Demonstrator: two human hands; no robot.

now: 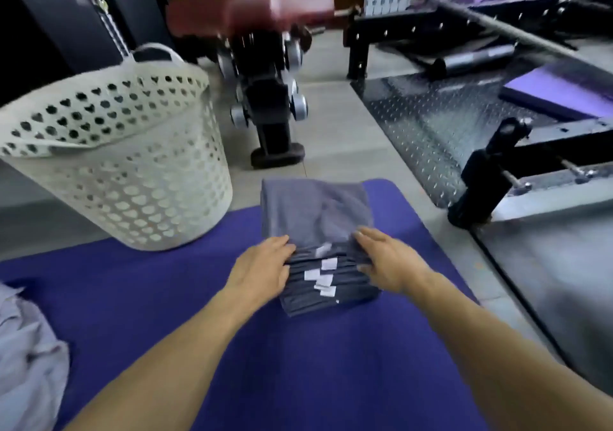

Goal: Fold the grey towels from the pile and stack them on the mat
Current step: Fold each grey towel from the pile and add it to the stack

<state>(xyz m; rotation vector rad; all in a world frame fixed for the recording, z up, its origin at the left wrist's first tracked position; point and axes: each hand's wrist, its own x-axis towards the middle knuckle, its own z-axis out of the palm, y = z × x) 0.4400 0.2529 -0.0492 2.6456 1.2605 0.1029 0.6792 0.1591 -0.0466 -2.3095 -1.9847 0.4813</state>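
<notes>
A stack of folded grey towels (315,218) stands on the blue mat (166,298), with several white labels showing along its near edge. My left hand (262,271) rests against the stack's near left side, fingers straight on the top towel's edge. On the near right side my right hand (391,260) lies the same way, fingers flat, thumb against the layers. A pile of loose pale grey towels (26,357) lies at the mat's left edge.
A cream perforated laundry basket (116,165) stands on the mat's far left corner. Behind the stack is a weight bench with a dark red seat (265,66). A black steel frame and a checker-plate platform (431,125) border the right side.
</notes>
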